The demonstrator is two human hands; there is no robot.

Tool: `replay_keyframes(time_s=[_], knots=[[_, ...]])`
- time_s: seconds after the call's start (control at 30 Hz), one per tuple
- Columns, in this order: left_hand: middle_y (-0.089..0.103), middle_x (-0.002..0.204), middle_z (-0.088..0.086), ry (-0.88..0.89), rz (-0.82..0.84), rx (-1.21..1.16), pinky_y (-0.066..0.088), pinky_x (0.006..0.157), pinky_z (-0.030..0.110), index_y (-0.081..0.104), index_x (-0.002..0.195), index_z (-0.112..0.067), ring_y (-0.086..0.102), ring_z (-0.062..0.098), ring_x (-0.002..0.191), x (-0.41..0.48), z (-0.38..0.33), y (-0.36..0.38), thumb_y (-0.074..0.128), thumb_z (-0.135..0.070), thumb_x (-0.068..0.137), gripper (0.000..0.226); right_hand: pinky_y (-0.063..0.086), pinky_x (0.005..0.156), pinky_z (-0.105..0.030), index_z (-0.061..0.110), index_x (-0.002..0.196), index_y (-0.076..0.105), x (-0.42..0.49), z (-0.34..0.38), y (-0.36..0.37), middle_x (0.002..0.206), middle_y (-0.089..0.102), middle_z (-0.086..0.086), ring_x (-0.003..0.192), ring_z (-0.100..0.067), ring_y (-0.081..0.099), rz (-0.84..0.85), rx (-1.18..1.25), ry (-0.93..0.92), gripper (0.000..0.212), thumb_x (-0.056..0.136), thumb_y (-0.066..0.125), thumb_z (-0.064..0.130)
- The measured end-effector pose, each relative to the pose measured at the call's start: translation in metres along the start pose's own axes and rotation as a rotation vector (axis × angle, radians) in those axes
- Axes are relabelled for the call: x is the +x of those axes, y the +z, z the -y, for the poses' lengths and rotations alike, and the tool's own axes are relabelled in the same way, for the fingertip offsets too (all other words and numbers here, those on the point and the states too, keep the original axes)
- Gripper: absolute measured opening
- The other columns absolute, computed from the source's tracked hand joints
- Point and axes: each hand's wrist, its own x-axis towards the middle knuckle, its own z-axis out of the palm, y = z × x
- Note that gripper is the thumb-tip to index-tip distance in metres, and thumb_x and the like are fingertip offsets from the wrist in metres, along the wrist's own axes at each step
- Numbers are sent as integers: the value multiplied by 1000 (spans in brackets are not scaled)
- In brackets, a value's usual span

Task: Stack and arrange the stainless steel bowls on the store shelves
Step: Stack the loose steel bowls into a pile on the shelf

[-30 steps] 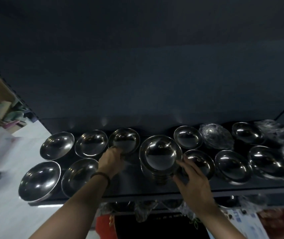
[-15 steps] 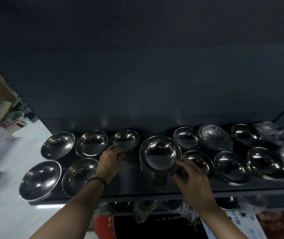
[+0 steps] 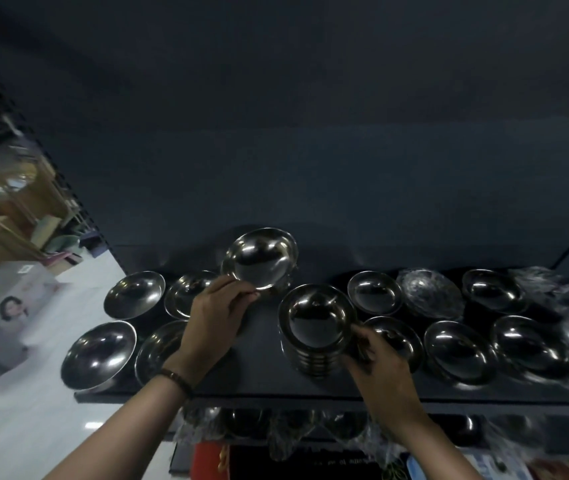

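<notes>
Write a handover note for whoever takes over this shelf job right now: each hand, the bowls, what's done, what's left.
Left hand: grip on the near rim of one steel bowl, held tilted above the shelf.
Right hand: holds the side of the stack of bowls mid-shelf.
Done: one stack built.
Left: probably nest the held bowl, then the single bowls on both sides. The plastic-wrapped bowls sit back right.

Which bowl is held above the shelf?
The bowl pinched by its near rim in the left hand, tilted above the back row. All others, including the stack the right hand holds, sit on the shelf.
</notes>
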Motion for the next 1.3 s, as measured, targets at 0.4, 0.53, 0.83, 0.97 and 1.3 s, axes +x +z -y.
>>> replay_keyframes(time_s=[0.4,0.53,0.83,0.97,1.3], knots=[[69,106,-12,111,154,-58,57,82,34,79,105,-19,69,6,96,-24,-53,36,74,-19,100,8,55,100,-33,34,125,68,9,-8,-18,108,75,26,106,3,70,-27,227,156,29,98,74,24],[68,106,-14,85,184,-35,57,82,31,79,104,-21,68,2,95,-31,-57,45,73,-17,99,8,51,97,-27,42,120,68,11,-7,-21,111,75,25,109,4,69,8,295,188,27,99,73,25],[67,102,-16,13,250,-54,57,78,31,77,102,-26,67,-1,91,-51,-61,65,77,-18,95,10,47,102,-23,40,122,68,19,-6,-16,118,74,23,115,7,65,72,410,279,25,101,71,27],[65,106,-15,-28,235,-93,57,80,25,74,108,-29,67,1,94,-58,-61,64,81,-20,90,21,53,95,-26,32,124,71,19,-4,-12,116,78,19,113,0,71,131,473,315,21,105,65,27],[66,126,-13,-960,258,-571,53,109,52,62,117,-37,64,22,121,-41,-45,72,51,-101,69,80,53,90,-31,38,112,72,27,-3,5,109,76,21,113,-5,66,97,449,411,15,104,62,47]])
